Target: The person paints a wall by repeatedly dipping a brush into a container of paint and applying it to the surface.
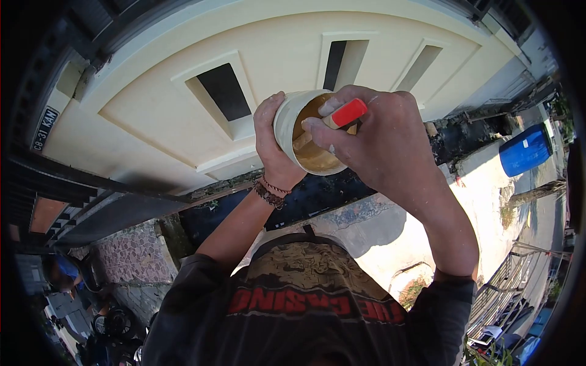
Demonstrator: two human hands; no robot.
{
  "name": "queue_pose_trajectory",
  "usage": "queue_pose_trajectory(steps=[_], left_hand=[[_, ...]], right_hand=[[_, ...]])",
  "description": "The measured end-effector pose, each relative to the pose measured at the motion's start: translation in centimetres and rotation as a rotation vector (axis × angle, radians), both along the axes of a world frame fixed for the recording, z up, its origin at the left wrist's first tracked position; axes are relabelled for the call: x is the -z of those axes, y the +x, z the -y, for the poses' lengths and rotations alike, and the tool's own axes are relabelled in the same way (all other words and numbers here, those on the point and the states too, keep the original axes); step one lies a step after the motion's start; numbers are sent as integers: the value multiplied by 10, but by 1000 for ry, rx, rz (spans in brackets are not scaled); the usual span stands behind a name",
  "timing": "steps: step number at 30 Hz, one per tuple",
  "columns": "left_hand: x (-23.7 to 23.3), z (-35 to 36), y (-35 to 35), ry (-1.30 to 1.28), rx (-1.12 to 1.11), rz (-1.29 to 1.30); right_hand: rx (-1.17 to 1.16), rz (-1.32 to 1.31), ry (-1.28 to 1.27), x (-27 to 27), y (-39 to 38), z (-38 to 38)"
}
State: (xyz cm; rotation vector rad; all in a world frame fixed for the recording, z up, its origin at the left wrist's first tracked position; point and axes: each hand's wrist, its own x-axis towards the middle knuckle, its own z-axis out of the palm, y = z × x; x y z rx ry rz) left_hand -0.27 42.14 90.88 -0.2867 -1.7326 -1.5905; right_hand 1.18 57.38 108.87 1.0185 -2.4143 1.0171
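Note:
My left hand (276,149) is wrapped around the side of a white plastic tub (285,125), which tilts so its opening faces me. Tan paint (320,160) coats the inside and lies in the bottom. In my right hand (390,143) is a paintbrush (349,113) with a wooden handle and a red end, gripped between thumb and fingers over the tub's mouth. Its lower end reaches into the tub, and my fingers partly hide it. Pale smears mark the right fingers.
A cream wall (165,116) with narrow recessed openings stands ahead. Between it and the pavement (366,226) runs a dark gutter (244,210). A blue barrel (525,150) lies at the right, bamboo poles (503,283) below it. A person (61,271) and a motorcycle (113,323) are at lower left.

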Motion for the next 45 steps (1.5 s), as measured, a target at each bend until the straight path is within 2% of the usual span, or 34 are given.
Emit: queue_pose_trajectory(steps=[3,4,5,6,7,8,9,11,14,18,21,23,24,26,28,30,33,36,40,42,45], left_hand=[[-7,-5,3,-106,-34,4],[-9,-8,3,-105,-39,0],[-10,-13,3,6,-33,10],[-12,-16,4,116,-25,20],[-14,-15,5,115,-27,16],[-17,-12,8,-45,-16,-3],[-19,-9,12,-205,-3,-19],[-21,-6,16,-224,17,5],[-18,0,14,-209,85,41],[-13,-1,13,-136,203,145],[-13,-8,8,-107,225,96],[-24,-12,7,-182,222,58],[-26,-13,8,-263,206,23],[-24,-17,7,-248,224,64],[-32,-25,7,-274,326,115],[-35,-39,5,-287,323,134],[-25,-66,-10,-233,524,215],[-19,-106,-27,-286,583,239],[-6,-185,-56,-323,585,278],[12,-229,-69,-276,644,262],[23,-295,-81,-280,695,328]], right_hand=[[-11,89,29,-22,5,-12],[-19,185,33,-33,9,-15],[-26,281,37,-38,10,-19],[-29,277,39,-37,8,-23],[-133,101,77,-35,4,-27],[-236,-73,114,-34,2,-29],[-236,-73,114,-38,1,-30],[-338,11,296,-47,1,-30],[-389,-33,380,-47,-1,-22],[-344,-34,433,-51,3,-20],[-261,-2,476,-55,6,-30],[-260,7,271,-58,15,-37],[-251,14,275,-55,16,-40],[-227,-130,196,-43,18,-49],[-173,-104,240,-37,21,-61],[-124,-83,284,-27,22,-77],[-99,-103,367,-15,16,-115],[-113,-151,312,4,1,-165],[-122,-127,351,10,-14,-244],[-194,-111,272,21,-23,-293],[-179,-96,371,37,-40,-360]])
